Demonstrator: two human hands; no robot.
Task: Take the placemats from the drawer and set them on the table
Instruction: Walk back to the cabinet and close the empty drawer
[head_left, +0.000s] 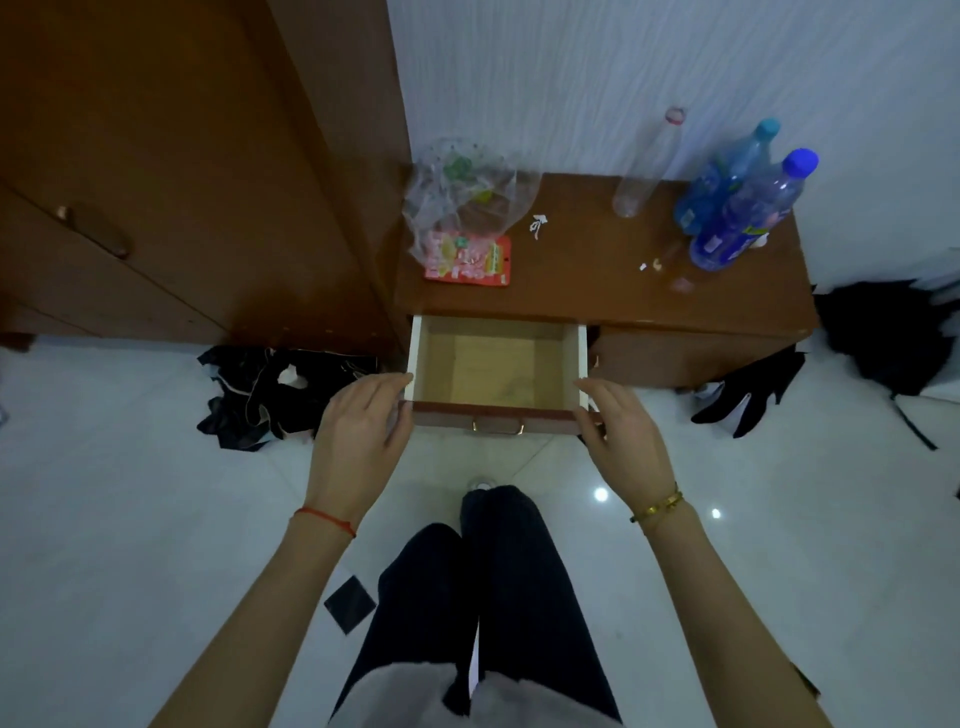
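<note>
The wooden drawer (497, 366) of a low brown table (597, 275) is pulled out toward me. Its pale inside shows bare wood and no placemat is visible. A brass handle (497, 427) sits on its front panel. My left hand (361, 415) rests at the drawer's front left corner, fingers apart and touching the side wall. At the front right corner, my right hand (618, 421) has its fingers apart against the edge. Neither hand holds anything.
On the tabletop lie a clear plastic bag (462, 197), a red snack packet (467, 260), an empty clear bottle (647, 166) and two blue bottles (743, 202). A brown wardrobe (182, 171) stands left. Dark clothes (270, 395) lie on the white floor.
</note>
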